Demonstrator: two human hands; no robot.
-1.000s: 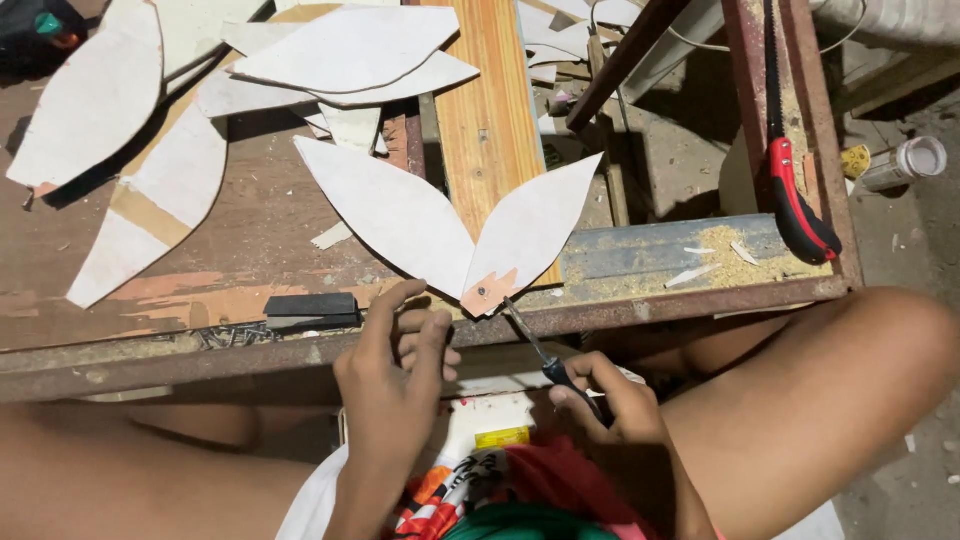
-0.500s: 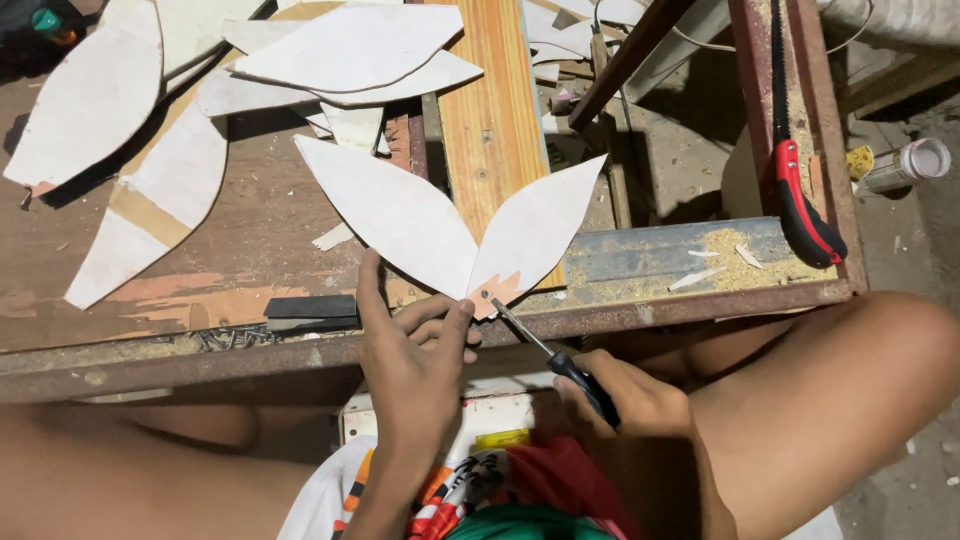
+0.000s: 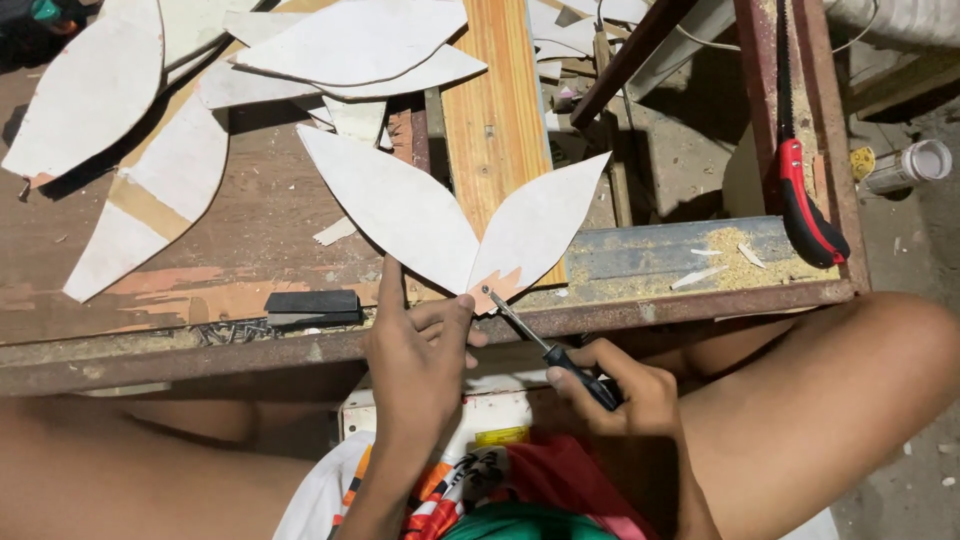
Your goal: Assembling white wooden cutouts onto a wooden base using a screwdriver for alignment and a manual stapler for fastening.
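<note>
Around the joined white leaf shapes [image 3: 450, 215], bare brown tabletop [image 3: 270, 230] is lying open to their left; a black block [image 3: 313, 306] is sitting below-left, an upright wooden plank [image 3: 492, 110] is crowding behind, and a red-handled saw [image 3: 800, 190] is lying well apart to the right

Bright warm daylight, hard dark shadows, sharp focus, perhaps slight edge distortion

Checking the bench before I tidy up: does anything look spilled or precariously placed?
Sawdust and wood chips lie scattered on the metal bar at the bench's right end. The hand saw beside them hangs its handle over the rusty frame edge.
</note>
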